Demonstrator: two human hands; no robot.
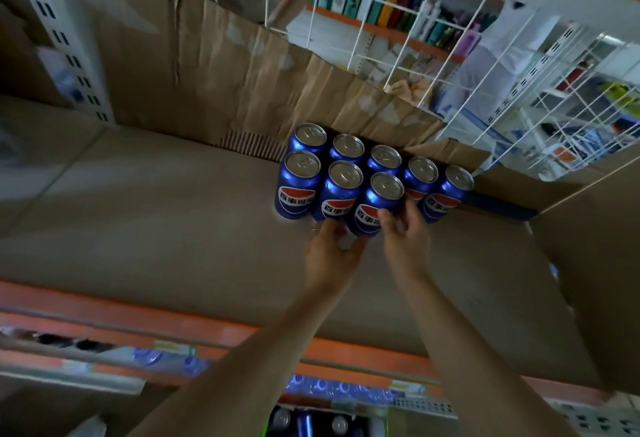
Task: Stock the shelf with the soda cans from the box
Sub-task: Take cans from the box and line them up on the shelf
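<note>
Several blue soda cans (299,187) stand upright in two rows on the cardboard-lined shelf (156,229), against its back wall. The nearest can (379,199) is at the right end of the front row. My left hand (332,249) curls round that can's base from the left. From the right, my right hand (405,232) grips the same can, thumb on its front and fingers round its side. At the bottom edge, the box (304,419) shows more can tops, partly hidden by my arms.
An orange shelf edge (173,329) runs across below my hands. A cardboard panel (588,263) stands at the right end of the shelf. Behind the cans rises creased cardboard (207,66) and a white wire grid (433,38). Bottled goods fill the lower shelf (166,360).
</note>
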